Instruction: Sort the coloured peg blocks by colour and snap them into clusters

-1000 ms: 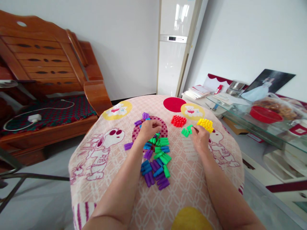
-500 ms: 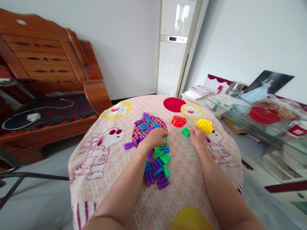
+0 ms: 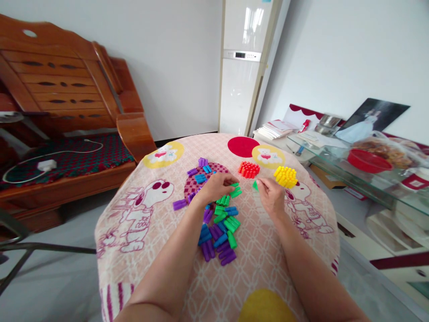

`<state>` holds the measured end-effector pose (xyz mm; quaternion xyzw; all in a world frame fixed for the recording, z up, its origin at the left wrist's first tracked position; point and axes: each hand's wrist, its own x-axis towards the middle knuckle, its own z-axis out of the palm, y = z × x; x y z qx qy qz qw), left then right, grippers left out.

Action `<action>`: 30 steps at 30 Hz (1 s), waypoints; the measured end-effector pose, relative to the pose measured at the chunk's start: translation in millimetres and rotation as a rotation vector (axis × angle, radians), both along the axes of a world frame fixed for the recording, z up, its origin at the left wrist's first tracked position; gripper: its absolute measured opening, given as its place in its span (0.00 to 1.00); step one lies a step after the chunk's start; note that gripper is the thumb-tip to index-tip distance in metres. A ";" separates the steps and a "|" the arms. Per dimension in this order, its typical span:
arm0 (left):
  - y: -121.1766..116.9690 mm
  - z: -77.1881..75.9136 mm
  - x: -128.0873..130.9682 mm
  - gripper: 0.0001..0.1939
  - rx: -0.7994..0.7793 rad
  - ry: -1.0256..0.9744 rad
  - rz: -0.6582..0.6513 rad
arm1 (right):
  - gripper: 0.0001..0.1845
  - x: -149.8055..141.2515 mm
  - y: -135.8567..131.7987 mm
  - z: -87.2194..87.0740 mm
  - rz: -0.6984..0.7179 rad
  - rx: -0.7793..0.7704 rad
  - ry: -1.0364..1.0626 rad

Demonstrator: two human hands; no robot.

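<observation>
My left hand point(image 3: 217, 187) is closed, its fingertips pinching a green plastic block point(image 3: 236, 190) made of rounded pegs. Below it lies a loose pile of purple blocks point(image 3: 228, 256), blue blocks point(image 3: 220, 239) and green blocks point(image 3: 232, 222). To the right, my right hand point(image 3: 272, 195) has its fingers closed at a small green block group point(image 3: 255, 184), mostly hidden behind the thumb and fingers. Just beyond stand a tight cluster of red blocks point(image 3: 248, 170) and a tight cluster of yellow blocks point(image 3: 285, 176), neither touched by a hand.
A patterned cloth covers the round table point(image 3: 161, 277). On the left is a wooden bench point(image 3: 63, 98) with a white charger and cable. To the right, a glass-topped cabinet point(image 3: 321, 156) bears papers, a red bowl point(image 3: 368, 161) and a photo. A tall white unit point(image 3: 239, 94) stands behind.
My left hand has lifted slightly right with a green block out of the pile. My right hand has shifted left, its fingers now covering most of the green group.
</observation>
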<state>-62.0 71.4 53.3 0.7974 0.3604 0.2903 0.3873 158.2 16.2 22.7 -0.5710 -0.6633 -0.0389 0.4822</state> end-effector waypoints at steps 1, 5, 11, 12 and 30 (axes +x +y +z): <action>-0.6 -0.3 1.1 0.17 -0.026 -0.056 0.004 | 0.18 -9.0 -3.6 1.9 0.078 -0.055 0.017; -1.3 -3.8 6.5 0.17 -0.057 -0.161 0.018 | 0.16 -31.6 -10.4 2.0 0.283 -0.246 0.121; 2.8 0.8 -4.1 0.18 0.074 -0.012 0.108 | 0.14 -6.7 -0.9 1.0 0.193 -0.255 0.390; 3.3 2.9 -7.7 0.17 0.098 0.051 0.133 | 0.14 0.1 1.4 1.5 0.148 -0.251 0.440; 7.2 19.3 -52.7 0.16 0.203 0.453 0.084 | 0.05 17.1 10.4 -12.2 -0.226 -0.340 -0.060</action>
